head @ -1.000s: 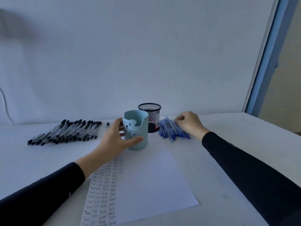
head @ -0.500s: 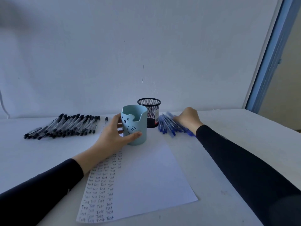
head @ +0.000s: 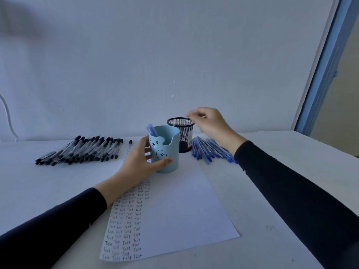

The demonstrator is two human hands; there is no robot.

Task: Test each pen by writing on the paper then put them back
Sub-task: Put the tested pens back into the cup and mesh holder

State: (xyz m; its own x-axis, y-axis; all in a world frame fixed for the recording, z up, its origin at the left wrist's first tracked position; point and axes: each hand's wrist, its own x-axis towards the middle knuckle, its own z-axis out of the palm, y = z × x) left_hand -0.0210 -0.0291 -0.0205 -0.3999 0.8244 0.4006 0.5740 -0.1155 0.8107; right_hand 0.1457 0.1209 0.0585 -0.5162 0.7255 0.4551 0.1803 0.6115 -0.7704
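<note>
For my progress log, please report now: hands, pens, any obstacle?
Left hand grips bear cup, one blue pen inside. Right hand raised by mesh cup, nothing visible in it. Blue pens loose on table. Nothing blocks.

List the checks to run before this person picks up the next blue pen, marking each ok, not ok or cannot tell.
1. The bear cup stands upright, gripped by the left hand: ok.
2. One blue pen sits inside the cup: ok.
3. The right hand holds nothing: ok.
4. The loose blue pens lie beside the mesh holder, below the right hand: ok.
5. The paper has blank space right of the writing: ok.
6. Loose pens already tested: cannot tell.
</note>
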